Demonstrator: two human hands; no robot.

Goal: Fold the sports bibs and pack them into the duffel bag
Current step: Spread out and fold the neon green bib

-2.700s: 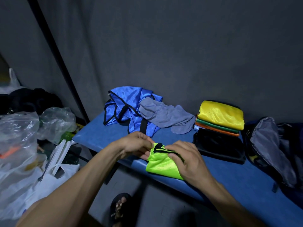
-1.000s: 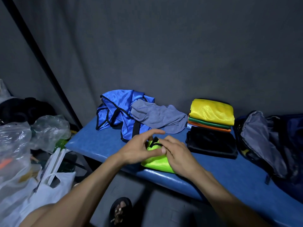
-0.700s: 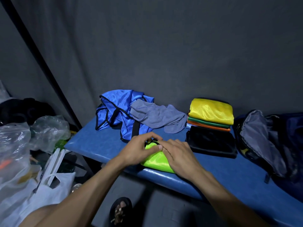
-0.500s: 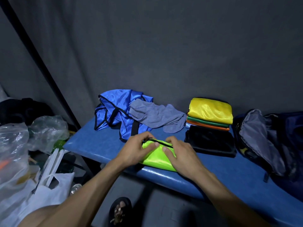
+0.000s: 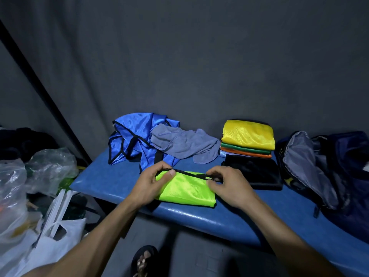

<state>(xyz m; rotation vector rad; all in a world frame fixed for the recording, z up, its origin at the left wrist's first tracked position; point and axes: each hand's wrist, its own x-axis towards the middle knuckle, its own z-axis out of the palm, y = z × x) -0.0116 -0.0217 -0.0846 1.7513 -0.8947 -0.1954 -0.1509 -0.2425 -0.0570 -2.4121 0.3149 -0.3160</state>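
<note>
A neon green bib (image 5: 186,191) with black trim lies folded near the front edge of the blue bench (image 5: 209,218). My left hand (image 5: 151,182) pinches its far left corner and my right hand (image 5: 227,184) pinches its far right corner. Behind it lie an unfolded blue bib (image 5: 137,136) and a grey cloth (image 5: 183,144). A stack of folded bibs, yellow (image 5: 247,134) on top of green and orange, sits at the back right with a black folded one (image 5: 253,170) in front. The dark duffel bag (image 5: 327,166) stands open at the right end.
Plastic bags (image 5: 24,186) and a white bag (image 5: 54,244) crowd the floor on the left. A dark pole (image 5: 44,96) slants along the grey wall. My sandalled foot (image 5: 143,260) is on the floor below the bench edge.
My hands moved apart from the middle of the green bib to its two far corners, and the bib now lies spread wider and flatter on the bench.
</note>
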